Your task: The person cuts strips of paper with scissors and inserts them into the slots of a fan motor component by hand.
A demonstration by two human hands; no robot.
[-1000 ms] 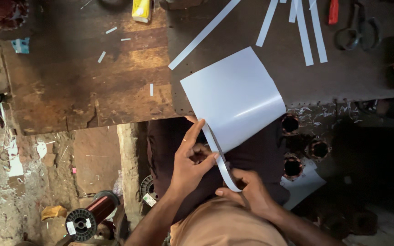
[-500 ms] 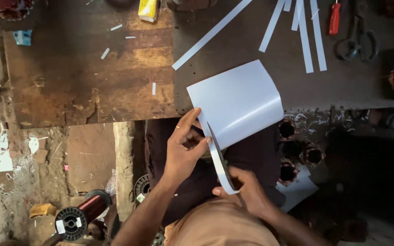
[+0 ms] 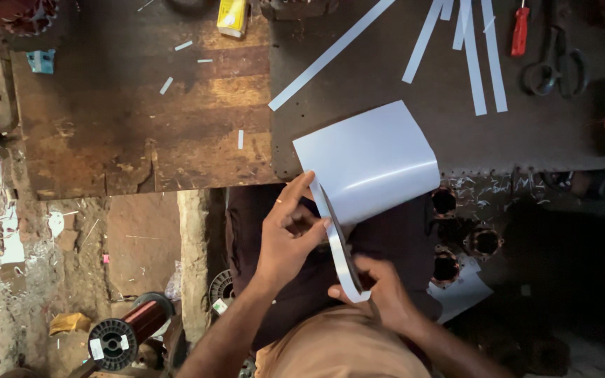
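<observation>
A pale blue-white sheet point(image 3: 372, 162) curls over the near edge of the dark workbench point(image 3: 141, 140). A narrow strip point(image 3: 336, 245) hangs off its left side, still joined at the top. My left hand point(image 3: 290, 234) pinches the sheet's lower left corner where the strip begins. My right hand point(image 3: 379, 290) grips the strip's lower end close to my body. Whether that hand also holds a cutting tool is hidden.
Several cut paper strips point(image 3: 481, 56) lie at the back of the bench. Scissors point(image 3: 547, 66), a red-handled screwdriver point(image 3: 520, 31) and a yellow box point(image 3: 232, 15) rest there too. A copper wire spool point(image 3: 124, 332) sits on the floor, and motor stators point(image 3: 474, 238) lie under the bench.
The strip has grown longer as my right hand drew down toward my body. My left hand stayed at the sheet's corner.
</observation>
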